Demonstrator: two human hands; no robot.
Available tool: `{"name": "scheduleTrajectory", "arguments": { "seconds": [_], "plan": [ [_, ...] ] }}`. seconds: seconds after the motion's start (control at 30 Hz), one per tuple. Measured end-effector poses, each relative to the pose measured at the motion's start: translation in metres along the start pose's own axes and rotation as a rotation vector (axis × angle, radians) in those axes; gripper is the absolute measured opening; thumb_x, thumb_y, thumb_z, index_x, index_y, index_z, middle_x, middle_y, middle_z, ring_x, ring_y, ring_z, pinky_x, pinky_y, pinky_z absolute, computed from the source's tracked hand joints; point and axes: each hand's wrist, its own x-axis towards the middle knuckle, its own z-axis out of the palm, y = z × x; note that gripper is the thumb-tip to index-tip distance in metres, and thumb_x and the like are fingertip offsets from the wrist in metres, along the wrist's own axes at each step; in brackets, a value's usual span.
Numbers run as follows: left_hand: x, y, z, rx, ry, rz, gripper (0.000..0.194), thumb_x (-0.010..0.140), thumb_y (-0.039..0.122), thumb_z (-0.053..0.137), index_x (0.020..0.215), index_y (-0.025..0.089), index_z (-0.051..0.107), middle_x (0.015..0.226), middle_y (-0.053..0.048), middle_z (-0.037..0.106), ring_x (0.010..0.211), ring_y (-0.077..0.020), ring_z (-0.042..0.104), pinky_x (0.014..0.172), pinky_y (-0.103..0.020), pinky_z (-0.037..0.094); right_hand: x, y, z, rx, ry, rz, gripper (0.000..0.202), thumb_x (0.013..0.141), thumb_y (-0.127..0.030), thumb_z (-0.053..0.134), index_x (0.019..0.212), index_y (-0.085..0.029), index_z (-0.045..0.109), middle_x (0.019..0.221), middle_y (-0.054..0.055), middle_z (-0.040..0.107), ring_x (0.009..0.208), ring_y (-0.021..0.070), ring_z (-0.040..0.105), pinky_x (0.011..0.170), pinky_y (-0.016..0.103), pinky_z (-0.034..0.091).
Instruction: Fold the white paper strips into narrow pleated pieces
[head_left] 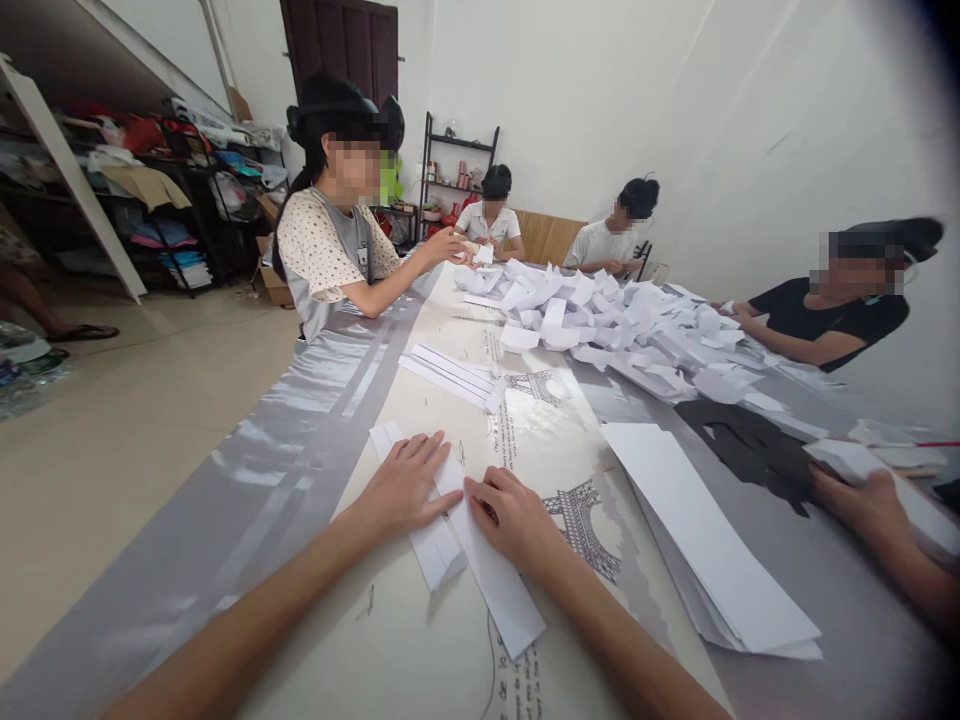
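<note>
My left hand (pixel 409 482) lies flat with its fingers spread over a folded white paper strip (pixel 436 553) on the table. Its thumb reaches toward a second paper strip (pixel 506 605), which lies slantwise just to the right. On that second strip's upper end rests my right hand (pixel 517 515), its fingers curled and the thumb and forefinger pinched at the paper's edge. Farther up the table is a small set of folded strips (pixel 450 376). A stack of long white paper sheets (pixel 705 540) lies to the right of my right hand.
A large heap of folded white papers (pixel 585 310) covers the far part of the table (pixel 247 500). Several people sit around it, one at the left (pixel 337 240) handling paper. At the right edge a co-worker's hand (pixel 862 500) holds a paper bundle beside a dark flat piece (pixel 750 445).
</note>
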Motion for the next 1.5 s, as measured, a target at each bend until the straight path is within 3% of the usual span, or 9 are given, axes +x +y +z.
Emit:
{"name": "scheduleTrajectory", "arguments": {
  "seconds": [0.17,0.27,0.37,0.5,0.67,0.9,1.1,1.33,1.5],
  "plan": [
    [-0.005,0.006,-0.003,0.033,0.097,-0.037,0.034,0.103,0.045,0.047,0.117,0.017,0.061,0.128,-0.015,0.061,0.13,-0.0332,0.048,0.112,-0.054,0.034,-0.003,-0.003,0.001,0.182,0.041,0.251,0.012,0.097,-0.014,0.054,0.1,-0.021,0.062,0.093,0.003,0.061,0.081,0.0175,0.062,0.065,0.026,0.045],
    [-0.007,0.002,-0.005,-0.035,0.148,-0.02,0.02,0.101,0.032,0.046,0.106,0.019,0.06,0.119,-0.013,0.061,0.128,-0.0312,0.048,0.113,-0.054,0.034,-0.004,-0.004,0.0,0.165,0.048,0.287,0.017,0.096,-0.009,0.047,0.089,-0.02,0.058,0.089,0.005,0.059,0.083,0.0215,0.059,0.067,0.029,0.044],
    [-0.007,-0.003,-0.006,-0.133,0.143,0.002,0.016,0.098,0.028,0.05,0.109,0.02,0.059,0.116,-0.01,0.06,0.117,-0.0271,0.053,0.113,-0.053,0.035,-0.005,-0.001,-0.002,0.201,0.03,0.273,0.017,0.093,-0.008,0.048,0.085,-0.021,0.054,0.089,0.006,0.059,0.086,0.0219,0.058,0.073,0.031,0.046],
    [-0.007,-0.006,-0.007,-0.148,0.118,0.022,0.017,0.097,0.03,0.056,0.111,0.022,0.06,0.11,-0.007,0.061,0.118,-0.0272,0.05,0.118,-0.058,0.026,-0.006,0.007,-0.011,0.283,-0.013,0.242,0.014,0.093,-0.01,0.049,0.087,-0.021,0.055,0.09,0.004,0.06,0.086,0.0196,0.059,0.071,0.029,0.048],
    [-0.006,-0.005,-0.012,-0.193,0.145,0.048,0.01,0.098,0.029,0.057,0.095,0.022,0.064,0.106,-0.006,0.061,0.114,-0.0249,0.051,0.118,-0.054,0.029,-0.01,0.013,-0.026,0.375,-0.049,0.198,0.015,0.093,-0.012,0.047,0.086,-0.022,0.056,0.091,0.002,0.059,0.079,0.016,0.059,0.068,0.028,0.049],
    [-0.007,-0.003,-0.017,-0.496,0.152,0.163,0.023,0.102,0.034,0.056,0.084,0.022,0.064,0.087,0.0,0.066,0.097,-0.0168,0.063,0.122,-0.046,0.025,-0.008,0.016,-0.037,0.648,-0.078,0.096,0.015,0.094,-0.021,0.057,0.083,-0.022,0.067,0.087,0.0,0.064,0.076,0.0147,0.06,0.071,0.028,0.05],
    [-0.005,-0.004,-0.019,-0.709,0.029,0.189,0.031,0.101,0.043,0.057,0.086,0.022,0.075,0.081,-0.003,0.071,0.08,-0.0172,0.064,0.09,-0.034,0.05,-0.007,0.016,-0.039,0.699,-0.099,0.114,0.017,0.091,-0.025,0.066,0.079,-0.024,0.077,0.079,0.0,0.068,0.07,0.0142,0.058,0.066,0.028,0.047],
    [-0.005,-0.025,-0.025,-0.799,-0.08,0.054,0.029,0.095,0.046,0.067,0.082,0.024,0.08,0.077,-0.003,0.074,0.078,-0.0176,0.065,0.075,-0.029,0.049,-0.009,0.048,-0.047,0.817,-0.259,0.204,0.014,0.085,-0.033,0.074,0.077,-0.024,0.081,0.079,0.001,0.072,0.071,0.0142,0.061,0.066,0.028,0.048],
    [-0.008,-0.05,-0.031,-0.811,-0.117,-0.088,0.029,0.09,0.049,0.07,0.087,0.023,0.081,0.084,-0.003,0.075,0.078,-0.017,0.066,0.07,-0.026,0.048,-0.017,0.082,-0.062,0.792,-0.27,0.194,0.018,0.087,-0.038,0.072,0.078,-0.024,0.08,0.079,0.002,0.071,0.072,0.0154,0.06,0.066,0.03,0.046]
  ]
}}
